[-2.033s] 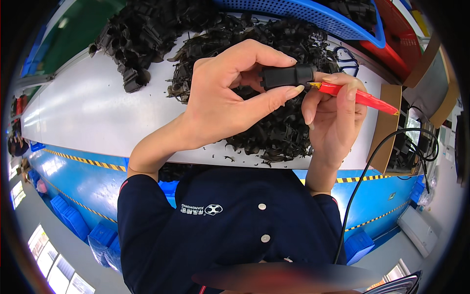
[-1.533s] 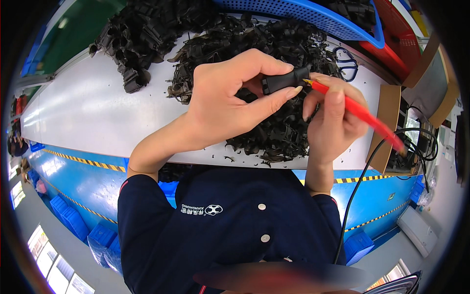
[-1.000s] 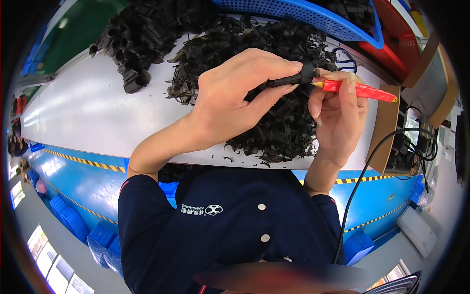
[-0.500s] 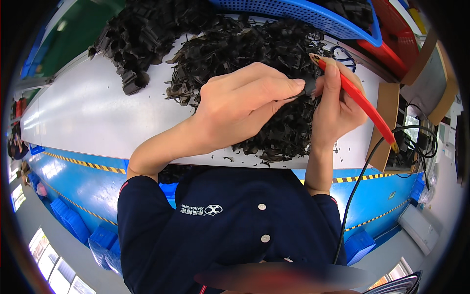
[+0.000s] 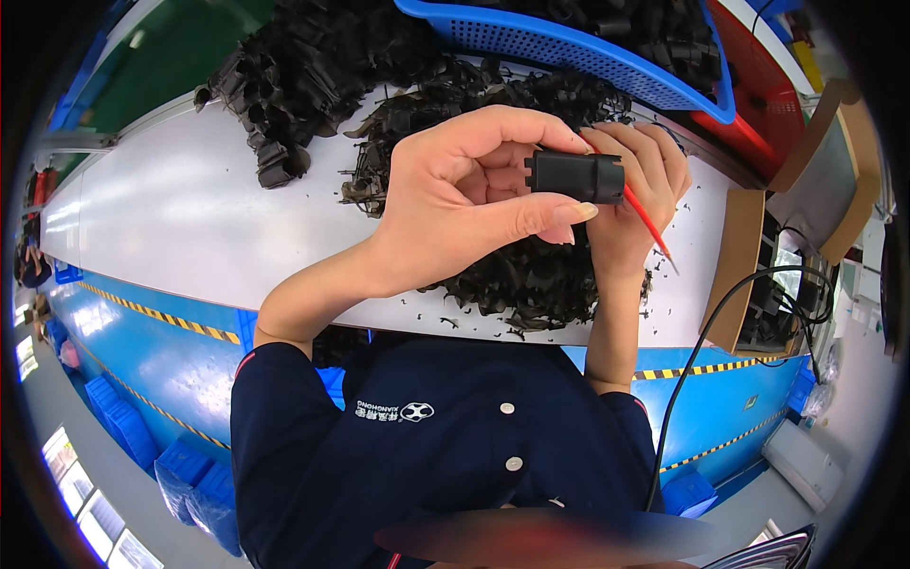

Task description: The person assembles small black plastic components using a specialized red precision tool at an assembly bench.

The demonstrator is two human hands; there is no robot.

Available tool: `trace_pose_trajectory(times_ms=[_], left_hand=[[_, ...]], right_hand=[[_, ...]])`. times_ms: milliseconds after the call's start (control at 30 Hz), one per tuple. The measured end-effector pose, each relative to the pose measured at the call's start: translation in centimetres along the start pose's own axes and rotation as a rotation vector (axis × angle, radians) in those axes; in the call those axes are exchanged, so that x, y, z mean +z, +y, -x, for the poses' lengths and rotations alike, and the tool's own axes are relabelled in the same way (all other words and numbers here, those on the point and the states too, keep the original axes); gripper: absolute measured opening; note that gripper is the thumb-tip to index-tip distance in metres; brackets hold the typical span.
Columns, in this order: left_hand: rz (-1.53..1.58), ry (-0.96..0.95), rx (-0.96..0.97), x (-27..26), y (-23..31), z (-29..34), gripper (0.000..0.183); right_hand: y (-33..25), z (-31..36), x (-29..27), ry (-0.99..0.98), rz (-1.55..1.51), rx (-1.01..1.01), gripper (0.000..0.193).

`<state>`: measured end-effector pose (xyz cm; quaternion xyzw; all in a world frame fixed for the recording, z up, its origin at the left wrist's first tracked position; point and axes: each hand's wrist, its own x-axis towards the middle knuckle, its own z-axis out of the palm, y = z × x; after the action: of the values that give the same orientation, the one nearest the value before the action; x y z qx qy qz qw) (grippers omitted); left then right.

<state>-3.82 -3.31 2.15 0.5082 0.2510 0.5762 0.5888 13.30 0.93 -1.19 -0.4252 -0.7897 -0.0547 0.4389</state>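
Observation:
My left hand point(image 5: 441, 194) pinches a black cylindrical plastic part point(image 5: 574, 177) between thumb and fingers, holding it lengthwise above the table. One end of the part is round and the other has small prongs. Just behind its round end, my right hand point(image 5: 624, 228) is closed around a slim red tool point(image 5: 648, 218). The tool's pointed end slants down toward the right; its other end is mostly hidden by my fingers and the part. Beneath both hands spreads a heap of thin black plastic scraps point(image 5: 531, 284).
Similar black parts point(image 5: 284, 95) are piled at the back left of the white table point(image 5: 190, 213). A blue perforated basket point(image 5: 569, 40) full of black parts stands at the back. Right of the table are a cardboard box point(image 5: 737, 270) and a looped black cable point(image 5: 706, 332).
The black part, mostly covered before, now shows between my left thumb and fingers. My right hand has turned, so the red tool sits lower and less of it shows.

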Motion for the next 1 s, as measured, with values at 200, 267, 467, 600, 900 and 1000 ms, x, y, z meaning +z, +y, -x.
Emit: trace_pose_trajectory(times_ms=[200,267,467,600,900,1000], left_hand=[[-0.083,-0.014,-0.013,0.2,0.4,0.1,0.034],[-0.26,0.02,-0.039,0.0,0.7,0.1,0.029],[-0.423,0.082,-0.132,-0.5,-0.1,-0.6,0.021],[-0.321,0.113,0.006,-1.9,-1.0,-2.4,0.024],[-1.019,0.281,0.254,-6.4,-1.5,-15.6,0.021],[-1.1,0.198,0.253,-5.6,-2.6,-19.0,0.02]], right_hand=[[-0.2,-0.8,-0.5,0.032,0.143,-0.016,0.012],[0.3,-0.5,-0.4,-0.013,0.083,0.003,0.01],[0.5,-0.7,-0.9,0.004,0.019,0.055,0.009],[0.6,-0.3,-2.1,0.008,-0.049,0.128,0.008],[1.5,2.9,-2.6,0.087,-0.171,0.15,0.006],[1.7,3.2,-2.8,0.129,-0.191,0.177,0.004]])
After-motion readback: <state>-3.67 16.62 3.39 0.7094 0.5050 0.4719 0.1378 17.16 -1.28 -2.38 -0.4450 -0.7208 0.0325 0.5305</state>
